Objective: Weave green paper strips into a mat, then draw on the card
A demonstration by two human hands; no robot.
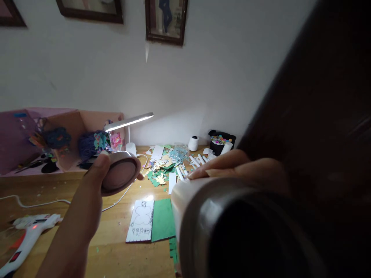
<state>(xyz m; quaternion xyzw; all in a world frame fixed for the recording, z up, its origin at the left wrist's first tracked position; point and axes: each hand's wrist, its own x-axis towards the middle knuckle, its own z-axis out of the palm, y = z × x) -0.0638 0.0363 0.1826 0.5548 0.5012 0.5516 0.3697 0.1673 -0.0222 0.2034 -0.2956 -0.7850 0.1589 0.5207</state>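
Note:
Raised over the left part of the table, my left hand [89, 193] is closed around the rim of a round pinkish lid [120, 175]. Its flat disc side faces me. Very close to the camera, my right hand [246, 170] wraps over the top of a pale, shiny tumbler [199, 208]. The tumbler lies tilted with its dark open mouth toward me, and its inside is too dark to see. Beyond it on the table are a white card with drawn outlines [140, 221] and a green card [163, 220], side by side.
A white glue gun [27, 239] with a red light lies at left. Behind stand a pink divided box [72, 127] of craft items and a lit desk lamp [130, 121]. Paper scraps [164, 168], a small white camera [193, 143] and a black container [222, 144] sit near the wall.

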